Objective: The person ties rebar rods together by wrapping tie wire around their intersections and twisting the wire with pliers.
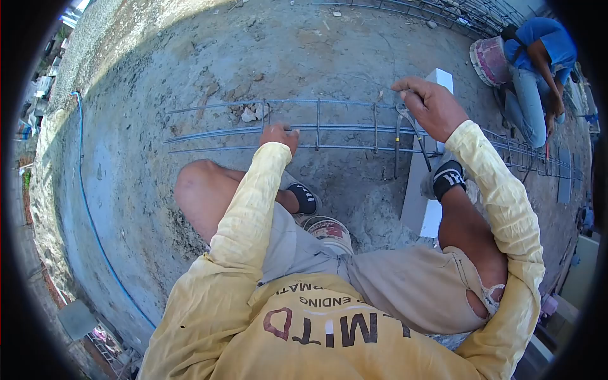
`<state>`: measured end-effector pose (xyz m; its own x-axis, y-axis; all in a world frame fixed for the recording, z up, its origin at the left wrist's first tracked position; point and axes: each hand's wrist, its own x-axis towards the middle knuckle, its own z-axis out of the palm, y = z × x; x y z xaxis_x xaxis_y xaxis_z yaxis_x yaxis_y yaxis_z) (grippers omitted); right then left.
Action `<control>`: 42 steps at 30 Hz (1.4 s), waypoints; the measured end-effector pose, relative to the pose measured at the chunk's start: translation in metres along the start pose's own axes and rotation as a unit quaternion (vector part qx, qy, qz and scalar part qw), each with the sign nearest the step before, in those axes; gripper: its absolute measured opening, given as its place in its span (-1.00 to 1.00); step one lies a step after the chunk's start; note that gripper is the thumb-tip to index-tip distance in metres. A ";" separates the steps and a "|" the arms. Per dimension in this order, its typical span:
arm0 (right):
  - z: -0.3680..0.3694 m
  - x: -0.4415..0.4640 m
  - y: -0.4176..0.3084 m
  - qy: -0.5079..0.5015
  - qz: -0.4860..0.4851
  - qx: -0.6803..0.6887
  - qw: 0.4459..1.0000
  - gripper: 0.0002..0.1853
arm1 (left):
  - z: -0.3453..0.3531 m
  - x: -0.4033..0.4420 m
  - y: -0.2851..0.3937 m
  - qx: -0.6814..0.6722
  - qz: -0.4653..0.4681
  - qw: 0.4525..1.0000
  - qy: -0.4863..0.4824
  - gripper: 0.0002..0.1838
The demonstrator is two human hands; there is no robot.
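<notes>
A long cage of steel bars (345,127) with cross ties lies across the ground in front of me. My left hand (279,136) is closed at one of the cage's cross ties, fingers curled round the bars. Above the cage, my right hand (430,106) is raised with its fingers bent and pinched; a thin wire seems to run from the fingertips. A pair of pincers (406,123) with dark handles hangs over or rests on the bars just below that hand. The cage's right part lies on a pale block (421,190) beside my foot.
A bucket (329,233) stands between my legs. Stones (249,114) lie near the cage. At the upper right, another person (538,63) in blue bends by a pinkish bucket (489,61). A blue hose (85,180) runs along the left; more steel bars (443,14) lie at the top.
</notes>
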<state>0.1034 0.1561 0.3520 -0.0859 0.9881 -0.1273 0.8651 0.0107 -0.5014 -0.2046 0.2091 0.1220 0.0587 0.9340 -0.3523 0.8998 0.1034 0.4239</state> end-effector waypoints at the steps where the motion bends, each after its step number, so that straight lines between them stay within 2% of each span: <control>1: 0.009 -0.010 -0.001 -0.016 -0.005 -0.001 1.000 -0.71 | -0.008 -0.003 0.000 -0.001 -0.032 0.998 0.061 -0.44; 3: 0.020 -0.025 0.000 -0.044 0.002 -0.010 0.999 -0.71 | -0.025 -0.009 0.005 -0.003 -0.086 0.981 0.175 -0.50; 5: 0.023 -0.037 0.003 -0.073 0.023 -0.033 0.997 -0.72 | -0.025 -0.006 -0.008 -0.012 -0.140 0.980 0.142 -0.52; 7: 0.027 -0.045 0.012 -0.048 -0.002 -0.021 0.999 -0.73 | -0.014 0.005 -0.021 -0.013 -0.186 0.978 0.096 -0.52; 8: 0.028 -0.046 0.014 -0.036 -0.015 -0.015 0.999 -0.73 | -0.009 0.010 -0.032 0.004 -0.152 0.984 0.089 -0.54; 11: 0.023 -0.050 0.007 -0.052 0.017 0.004 0.999 -0.74 | -0.018 0.010 -0.032 -0.058 -0.168 0.983 0.048 -0.56; 12: 0.024 -0.051 0.007 -0.055 0.012 0.006 0.998 -0.74 | -0.016 0.011 -0.035 -0.062 -0.165 0.981 0.085 -0.62; 16: 0.027 -0.053 0.012 -0.071 -0.025 0.008 0.997 -0.75 | -0.024 0.027 -0.055 -0.113 -0.142 0.979 0.087 -0.69; 20: 0.028 -0.053 0.012 -0.101 -0.033 -0.017 0.994 -0.76 | -0.033 0.025 -0.061 -0.116 -0.164 0.974 0.102 -0.67; 26: 0.029 -0.045 0.012 -0.115 -0.017 -0.024 0.993 -0.77 | -0.053 0.054 -0.089 0.025 -0.215 0.974 0.068 -0.69; 29: 0.024 -0.043 0.003 -0.122 0.006 -0.030 0.992 -0.76 | -0.053 0.084 -0.121 0.183 -0.110 0.976 -0.032 -0.68; 30: 0.022 -0.042 0.000 -0.127 0.018 -0.032 0.991 -0.76 | -0.082 0.050 -0.091 0.004 -0.224 0.972 0.072 -0.68; 34: 0.023 -0.041 0.002 -0.121 0.000 -0.036 0.992 -0.75 | -0.087 0.044 -0.095 -0.013 -0.236 0.969 0.070 -0.67; 40: 0.020 -0.039 -0.004 -0.144 0.042 -0.036 0.988 -0.74 | -0.078 0.048 -0.098 -0.069 -0.288 0.952 0.077 -0.67; 42: 0.021 -0.039 0.001 -0.136 0.026 -0.044 0.989 -0.74 | -0.060 0.062 -0.122 -0.031 -0.245 0.967 0.054 -0.67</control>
<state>0.0977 0.1143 0.3388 -0.1605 0.9099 -0.3825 0.9107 -0.0129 -0.4128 -0.3367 0.2754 0.0985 -0.4179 0.7973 -0.4356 0.7794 0.5610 0.2791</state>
